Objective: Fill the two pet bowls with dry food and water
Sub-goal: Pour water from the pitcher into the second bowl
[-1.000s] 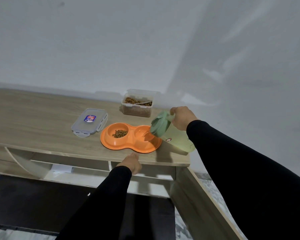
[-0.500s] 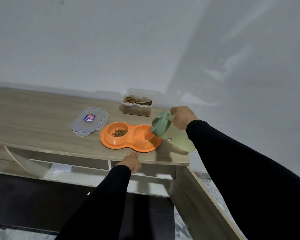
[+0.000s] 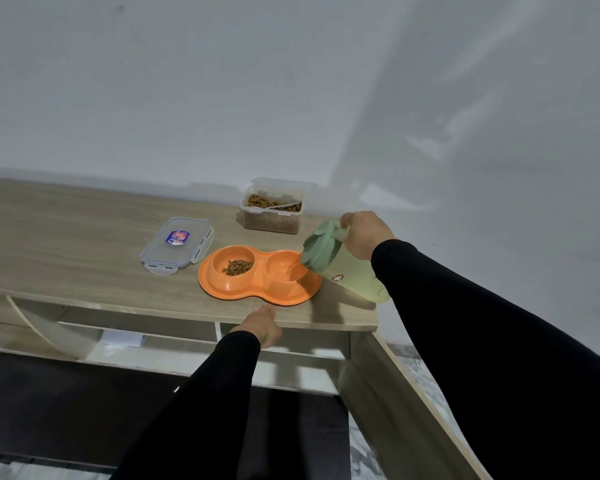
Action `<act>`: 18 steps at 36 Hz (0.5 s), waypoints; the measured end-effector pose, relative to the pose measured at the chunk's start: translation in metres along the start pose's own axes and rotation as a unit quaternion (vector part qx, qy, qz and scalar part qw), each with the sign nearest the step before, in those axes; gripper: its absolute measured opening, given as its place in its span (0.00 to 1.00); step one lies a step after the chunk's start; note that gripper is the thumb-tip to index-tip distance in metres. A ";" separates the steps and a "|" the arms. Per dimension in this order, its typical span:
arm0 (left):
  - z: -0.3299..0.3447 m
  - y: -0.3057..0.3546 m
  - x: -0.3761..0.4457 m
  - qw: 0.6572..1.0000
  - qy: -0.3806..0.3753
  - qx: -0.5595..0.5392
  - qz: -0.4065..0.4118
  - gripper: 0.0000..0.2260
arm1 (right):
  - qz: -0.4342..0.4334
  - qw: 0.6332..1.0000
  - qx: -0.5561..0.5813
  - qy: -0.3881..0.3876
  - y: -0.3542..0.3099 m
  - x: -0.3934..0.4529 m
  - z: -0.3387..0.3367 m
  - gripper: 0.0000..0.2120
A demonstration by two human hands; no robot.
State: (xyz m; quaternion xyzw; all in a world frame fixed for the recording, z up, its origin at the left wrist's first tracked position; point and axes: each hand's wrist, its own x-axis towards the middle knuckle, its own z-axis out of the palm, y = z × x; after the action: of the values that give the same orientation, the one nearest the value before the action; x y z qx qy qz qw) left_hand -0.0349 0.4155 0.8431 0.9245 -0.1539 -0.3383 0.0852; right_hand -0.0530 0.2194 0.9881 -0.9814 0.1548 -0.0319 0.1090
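Orange double bowl (image 3: 257,289) near wooden table's (image 3: 84,258) front edge.

Bare tabletop (image 3: 66,244) left of lid (image 3: 177,244)

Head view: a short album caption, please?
Right hand tips green jug over orange double bowl; kibble fills the other side.

one double bowl (image 3: 257,285) (two wells), one jug (image 3: 347,268), one lid (image 3: 177,244)
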 end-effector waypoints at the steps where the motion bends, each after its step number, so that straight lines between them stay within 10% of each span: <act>1: 0.000 0.000 0.000 1.000 -0.002 0.000 -0.001 0.28 | -0.001 1.000 -0.003 0.001 0.000 0.000 0.000 0.11; 18: 0.000 -0.001 0.001 1.000 0.001 0.009 0.000 0.28 | 0.022 0.994 0.107 0.012 0.012 -0.001 -0.002 0.15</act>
State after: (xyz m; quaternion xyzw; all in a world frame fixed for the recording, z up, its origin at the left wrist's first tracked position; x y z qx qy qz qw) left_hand -0.0342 0.4162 0.8424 0.9255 -0.1571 -0.3358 0.0774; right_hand -0.0581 0.2085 0.9871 -0.9600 0.1736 -0.0579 0.2117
